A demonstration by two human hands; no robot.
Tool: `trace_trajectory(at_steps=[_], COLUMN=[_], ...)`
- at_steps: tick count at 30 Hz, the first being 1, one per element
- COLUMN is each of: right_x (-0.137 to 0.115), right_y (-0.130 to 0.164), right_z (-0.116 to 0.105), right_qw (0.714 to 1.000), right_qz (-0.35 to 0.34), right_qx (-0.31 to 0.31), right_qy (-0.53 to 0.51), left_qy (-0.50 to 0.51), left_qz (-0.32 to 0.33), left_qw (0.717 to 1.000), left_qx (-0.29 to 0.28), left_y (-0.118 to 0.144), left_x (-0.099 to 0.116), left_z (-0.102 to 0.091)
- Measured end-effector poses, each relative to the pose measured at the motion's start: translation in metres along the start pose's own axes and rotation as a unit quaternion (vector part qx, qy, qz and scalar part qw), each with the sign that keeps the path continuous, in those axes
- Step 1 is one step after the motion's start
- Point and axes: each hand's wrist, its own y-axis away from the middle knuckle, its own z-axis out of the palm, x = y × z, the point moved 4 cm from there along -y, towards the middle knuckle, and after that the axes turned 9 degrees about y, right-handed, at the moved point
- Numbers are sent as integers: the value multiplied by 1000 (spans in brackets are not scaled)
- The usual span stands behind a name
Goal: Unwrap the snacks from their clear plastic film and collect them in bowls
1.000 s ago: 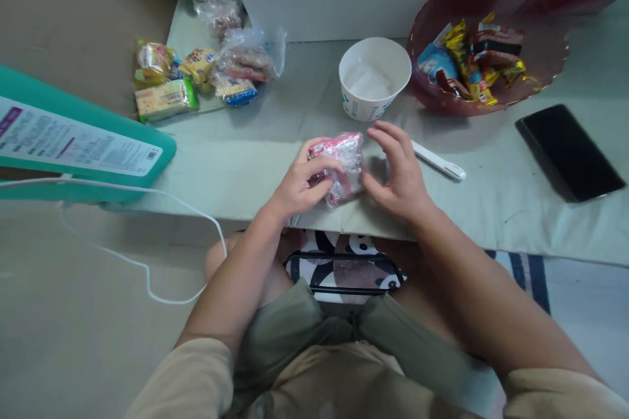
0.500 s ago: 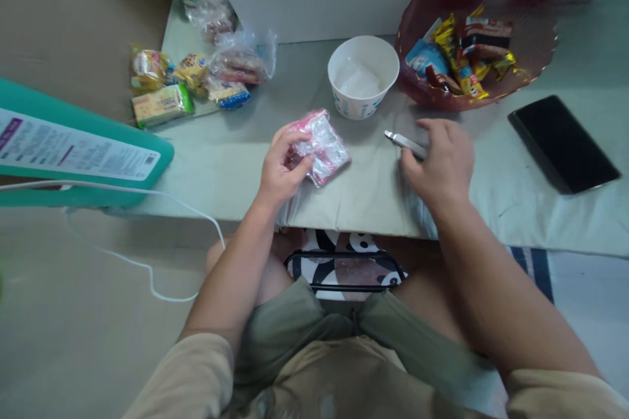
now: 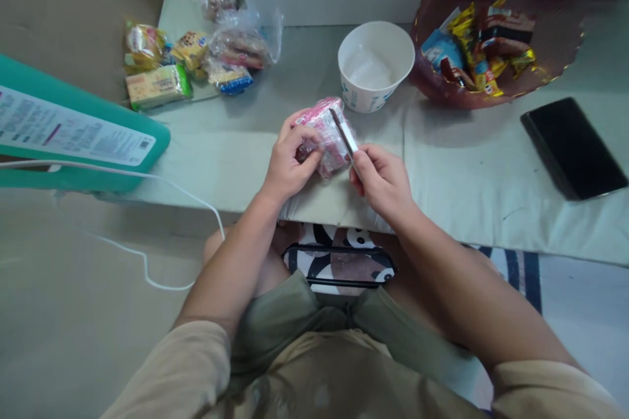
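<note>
A pink snack packet [image 3: 324,134] in clear crinkled wrap is gripped in the left hand [image 3: 287,167], fingers curled around its near side, and held just above the front edge of a pale table [image 3: 442,170]. A slim white tool [image 3: 344,132] with a dark tip is pinched between the thumb and fingers of the right hand [image 3: 381,180], and its tip is laid against the right side of the packet. Both hands are closed on what is held, and the packet is kept between them, just in front of a white paper bowl [image 3: 376,65] that stands behind it on the table.

A dark red bag [image 3: 550,59] of mixed sweets is seen to the right of the bowl, and a black phone [image 3: 572,147] is laid face up near the table's right edge, well apart from the hands. A cluster of wrapped snacks [image 3: 196,65] is spread at the table's far left corner. A teal case [image 3: 73,137] bearing a white label is propped at the left, with a white cable [image 3: 162,190] trailed beneath it. A black-and-white patterned pouch [image 3: 339,265] is seen in the lap, under the table edge.
</note>
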Motion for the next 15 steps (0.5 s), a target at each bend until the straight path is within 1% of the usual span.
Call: trace_trajectory(at_steps=[2, 5, 9, 12, 15], right_x=[2, 5, 8, 10, 12], right_y=[-6, -10, -6, -1, 3], right_z=[3, 0, -6, -11, -20], right_qw=[1000, 995, 980, 963, 940], right_qz=[17, 47, 66, 87, 122], right_qx=[-9, -32, -88, -123, -156], right_qy=[19, 78, 166, 223, 277], left_qy=[-2, 0, 19, 31, 43], left_qz=[4, 11, -3, -27, -43], left_qw=[1000, 1000, 1000, 998, 994], left_qx=[-7, 0, 22, 53, 92], left_y=[0, 1, 1, -2, -7], left_x=[-1, -5, -14, -22, -27], left_z=[2, 1, -6, -13, -21])
